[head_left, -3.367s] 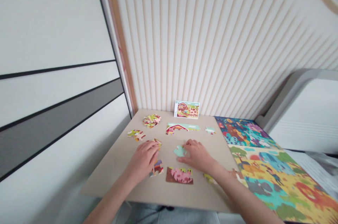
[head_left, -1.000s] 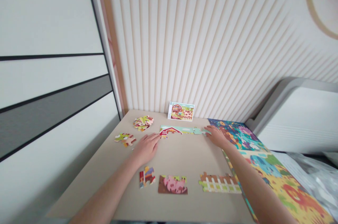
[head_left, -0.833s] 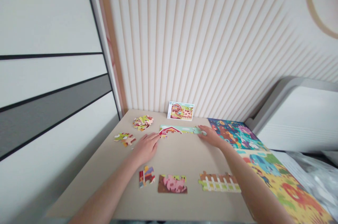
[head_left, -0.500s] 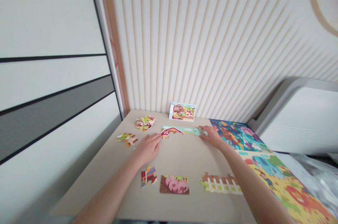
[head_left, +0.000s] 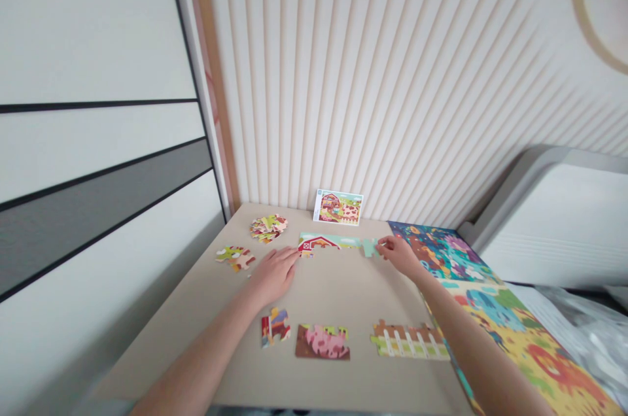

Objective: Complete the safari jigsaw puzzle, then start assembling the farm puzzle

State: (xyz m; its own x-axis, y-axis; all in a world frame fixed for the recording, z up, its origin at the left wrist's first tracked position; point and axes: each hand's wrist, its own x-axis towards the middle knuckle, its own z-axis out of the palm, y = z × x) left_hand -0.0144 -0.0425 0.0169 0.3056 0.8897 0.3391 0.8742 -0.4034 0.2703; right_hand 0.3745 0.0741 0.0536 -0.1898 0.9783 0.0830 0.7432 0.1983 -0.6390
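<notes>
My left hand (head_left: 275,272) lies flat on the table, its fingertips touching the left end of a joined puzzle strip (head_left: 321,242) with a red barn roof and sky. At the strip's right end, my right hand (head_left: 398,255) pinches a pale green-blue puzzle piece (head_left: 369,248) by its right edge. Whether that piece is locked into the strip, I cannot tell. Behind the strip a small picture card (head_left: 339,207) of a farm scene leans against the wall.
A heap of loose pieces (head_left: 268,227) and a small cluster (head_left: 235,258) lie at the left. Nearer me are a barn-coloured section (head_left: 275,327), a pig section (head_left: 322,342) and a fence section (head_left: 411,340). Two finished puzzles, one dark blue (head_left: 441,251) and one yellow (head_left: 534,344), lie at the right.
My right hand has shifted slightly right and its fingers have drawn to the piece's right edge, so more of the piece shows. My left hand stays in place.
</notes>
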